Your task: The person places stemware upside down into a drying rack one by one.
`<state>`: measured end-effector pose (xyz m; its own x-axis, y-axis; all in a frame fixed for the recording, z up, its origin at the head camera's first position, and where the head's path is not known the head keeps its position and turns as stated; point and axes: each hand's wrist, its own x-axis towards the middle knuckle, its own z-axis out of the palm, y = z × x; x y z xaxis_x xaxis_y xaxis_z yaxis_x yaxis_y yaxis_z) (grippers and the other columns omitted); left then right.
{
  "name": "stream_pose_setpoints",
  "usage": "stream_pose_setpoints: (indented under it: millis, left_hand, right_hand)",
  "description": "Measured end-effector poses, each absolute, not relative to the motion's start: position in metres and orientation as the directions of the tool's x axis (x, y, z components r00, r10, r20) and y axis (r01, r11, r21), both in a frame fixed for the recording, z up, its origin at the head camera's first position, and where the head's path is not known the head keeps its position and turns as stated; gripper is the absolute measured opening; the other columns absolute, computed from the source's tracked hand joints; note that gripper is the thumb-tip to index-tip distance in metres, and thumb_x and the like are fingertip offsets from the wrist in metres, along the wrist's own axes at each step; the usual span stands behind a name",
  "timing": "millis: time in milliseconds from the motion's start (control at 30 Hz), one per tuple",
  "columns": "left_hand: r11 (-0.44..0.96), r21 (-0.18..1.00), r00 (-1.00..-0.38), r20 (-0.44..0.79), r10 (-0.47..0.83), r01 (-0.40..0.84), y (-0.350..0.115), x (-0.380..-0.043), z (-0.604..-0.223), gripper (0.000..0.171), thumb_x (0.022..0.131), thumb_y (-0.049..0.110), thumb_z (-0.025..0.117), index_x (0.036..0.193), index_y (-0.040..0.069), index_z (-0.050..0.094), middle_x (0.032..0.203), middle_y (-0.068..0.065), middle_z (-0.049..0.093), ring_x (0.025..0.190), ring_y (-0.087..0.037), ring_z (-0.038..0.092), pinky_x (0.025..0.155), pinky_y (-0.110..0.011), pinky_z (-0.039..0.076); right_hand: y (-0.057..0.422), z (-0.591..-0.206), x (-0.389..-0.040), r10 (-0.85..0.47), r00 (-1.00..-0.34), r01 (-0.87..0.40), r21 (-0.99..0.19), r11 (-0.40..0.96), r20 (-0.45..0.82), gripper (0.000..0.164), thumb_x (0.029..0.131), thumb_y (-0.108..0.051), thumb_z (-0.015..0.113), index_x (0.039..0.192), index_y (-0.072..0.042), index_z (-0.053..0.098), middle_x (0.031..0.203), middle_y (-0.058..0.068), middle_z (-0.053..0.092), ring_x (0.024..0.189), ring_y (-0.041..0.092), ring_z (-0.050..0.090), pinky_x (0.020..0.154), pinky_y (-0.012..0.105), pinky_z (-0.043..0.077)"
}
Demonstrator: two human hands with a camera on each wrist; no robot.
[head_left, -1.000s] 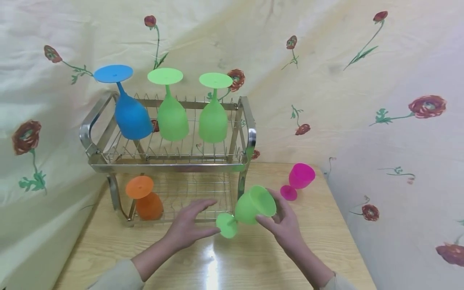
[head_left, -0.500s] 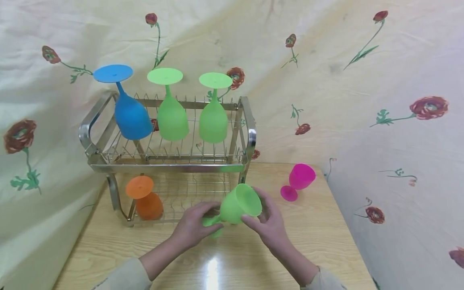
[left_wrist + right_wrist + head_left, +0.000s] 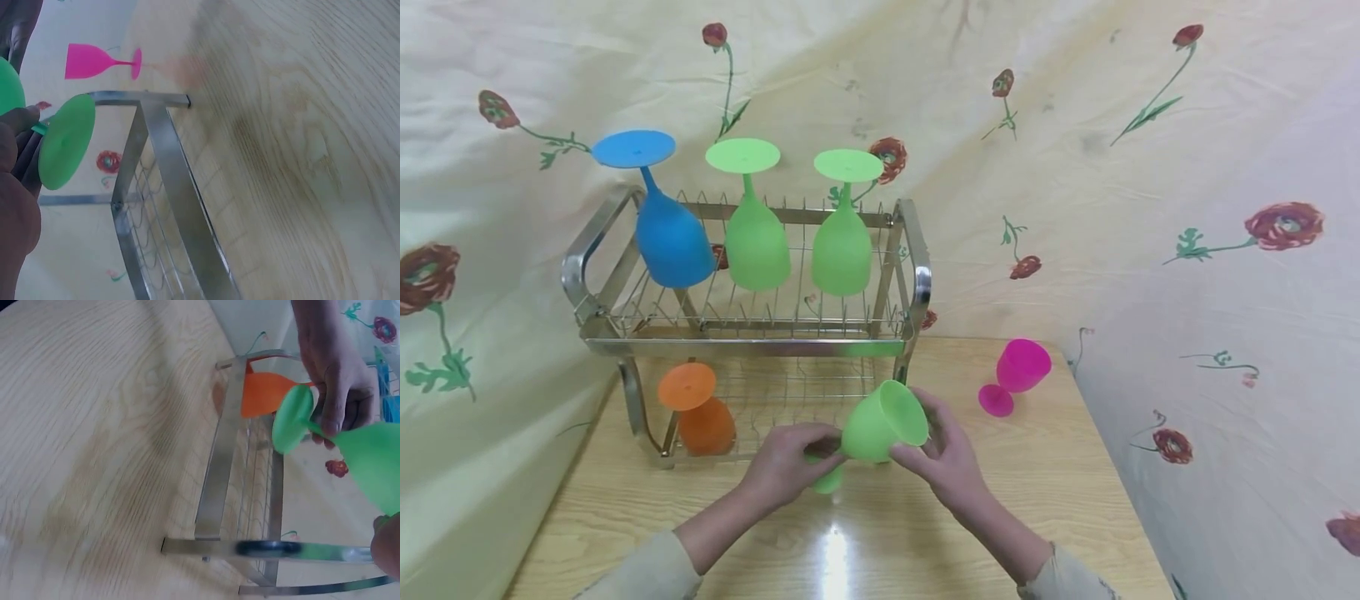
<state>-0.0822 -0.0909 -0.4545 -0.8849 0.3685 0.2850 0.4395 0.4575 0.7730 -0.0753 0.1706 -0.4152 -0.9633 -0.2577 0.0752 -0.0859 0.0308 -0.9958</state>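
A light green goblet is held tilted in front of the rack's lower right part, its mouth facing right and up. My left hand pinches its stem; in the left wrist view the round foot sticks out past the fingers. Around the bowl near the rim, my right hand grips with thumb in front and fingers behind. The right wrist view shows the left hand on the stem and the green bowl beside the right fingertips.
A two-tier metal rack carries upside-down goblets: blue, green and green on top, orange below left. A pink goblet stands upright on the wooden table, right of the rack.
The left hand has closed on the goblet's stem, where before it was apart from it. The right hand has carried the green goblet to the left.
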Motion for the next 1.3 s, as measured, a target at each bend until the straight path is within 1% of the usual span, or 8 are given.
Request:
stream_pose_setpoints:
  millis: [133,233,367,500,633,767,1000,1300]
  left_hand:
    - [0.531,0.701,-0.861,0.251,0.443,0.477,-0.113,-0.086,-0.445,0.023,0.085,0.004,0.088,0.107,0.009,0.081,0.100,-0.004,0.081,0.084,-0.012,0.077,0.076,-0.020,0.063]
    - [0.572,0.637,-0.835,0.225,0.503,0.517,-0.131,-0.092,-0.433,0.022,0.085,0.004,0.088,0.106,0.010,0.081,0.098,-0.003,0.081,0.082,-0.009,0.075,0.073,-0.020,0.063]
    - [0.599,0.535,-0.782,0.215,0.585,0.595,-0.147,-0.098,-0.418,0.020,0.085,0.006,0.089,0.102,0.010,0.081,0.096,0.000,0.080,0.082,-0.007,0.073,0.071,-0.019,0.062]
    - [0.600,0.445,-0.731,0.223,0.645,0.665,-0.156,-0.101,-0.406,0.019,0.083,0.007,0.092,0.097,0.011,0.081,0.092,0.002,0.079,0.079,-0.006,0.071,0.068,-0.018,0.060]
    - [0.601,0.423,-0.717,0.200,0.668,0.678,-0.160,-0.103,-0.398,0.017,0.083,0.007,0.092,0.092,0.014,0.079,0.087,0.006,0.076,0.074,-0.001,0.066,0.063,-0.017,0.058]
    - [0.615,0.418,-0.723,0.172,0.670,0.669,-0.160,-0.104,-0.397,0.017,0.084,0.007,0.091,0.090,0.016,0.078,0.085,0.008,0.075,0.072,0.002,0.063,0.062,-0.017,0.056]
    - [0.623,0.417,-0.728,0.157,0.668,0.662,-0.160,-0.106,-0.401,0.017,0.084,0.008,0.091,0.089,0.017,0.077,0.082,0.010,0.072,0.070,0.003,0.059,0.061,-0.017,0.054]
    - [0.628,0.408,-0.726,0.144,0.672,0.663,-0.160,-0.109,-0.403,0.017,0.084,0.008,0.092,0.090,0.016,0.078,0.083,0.009,0.073,0.071,0.002,0.060,0.061,-0.017,0.055]
  right_hand:
    - [0.180,-0.413,-0.082,-0.379,-0.919,-0.196,-0.957,0.214,0.104,0.094,0.087,-0.010,0.088,0.163,-0.001,0.034,0.163,0.018,0.044,0.150,0.038,0.043,0.122,0.042,0.042]
    - [0.187,-0.407,-0.087,-0.459,-0.882,-0.286,-0.894,0.344,0.105,0.103,0.082,-0.019,0.094,0.164,-0.005,0.033,0.167,0.015,0.040,0.153,0.041,0.039,0.125,0.048,0.035]
    - [0.191,-0.397,-0.095,-0.532,-0.843,-0.374,-0.794,0.480,0.075,0.113,0.076,-0.033,0.099,0.166,-0.011,0.033,0.168,0.010,0.039,0.153,0.038,0.040,0.124,0.055,0.037]
    - [0.188,-0.391,-0.100,-0.594,-0.803,-0.452,-0.697,0.556,0.047,0.122,0.072,-0.042,0.101,0.168,-0.015,0.031,0.168,0.006,0.038,0.155,0.032,0.038,0.124,0.057,0.038]
    - [0.180,-0.391,-0.103,-0.647,-0.761,-0.521,-0.643,0.562,0.050,0.123,0.071,-0.046,0.100,0.168,-0.017,0.030,0.169,0.009,0.037,0.156,0.031,0.036,0.123,0.057,0.039]
    - [0.172,-0.394,-0.106,-0.684,-0.723,-0.585,-0.612,0.532,0.096,0.121,0.072,-0.045,0.100,0.167,-0.014,0.032,0.168,0.012,0.039,0.155,0.035,0.037,0.120,0.060,0.042]
    - [0.164,-0.403,-0.110,-0.728,-0.664,-0.675,-0.555,0.487,0.170,0.116,0.070,-0.038,0.102,0.162,-0.009,0.038,0.164,0.012,0.043,0.151,0.034,0.042,0.120,0.055,0.044]
    - [0.157,-0.414,-0.115,-0.747,-0.590,-0.776,-0.471,0.419,0.306,0.097,0.069,-0.028,0.103,0.147,-0.003,0.051,0.147,0.014,0.057,0.135,0.032,0.057,0.112,0.048,0.054]
